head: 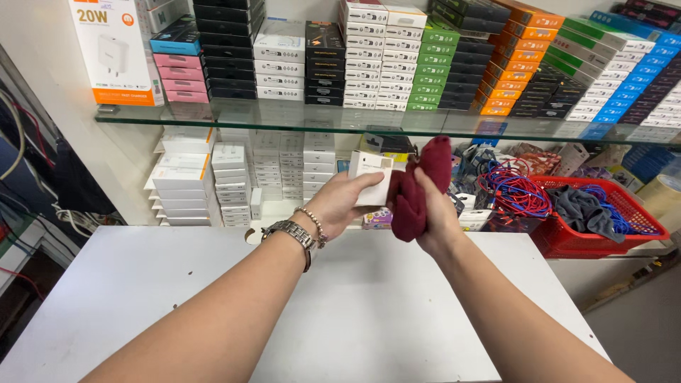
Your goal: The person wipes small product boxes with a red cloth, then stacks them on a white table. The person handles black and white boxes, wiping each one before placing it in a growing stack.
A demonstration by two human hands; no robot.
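Note:
My left hand (pixel 340 202) holds a small white box (pixel 371 176) up above the white table (pixel 142 298). A metal watch and a bead bracelet sit on that wrist. My right hand (pixel 434 216) grips a dark red cloth (pixel 415 188), bunched up and pressed against the right side of the box. Both hands are raised in front of the shelves, close together.
A glass shelf (pixel 213 119) carries stacked small boxes in white, black, green, orange, blue and pink. Below it stand more white boxes (pixel 186 177). A red basket (pixel 610 234) with cables and a grey cloth sits at the right. Cables hang at the left wall.

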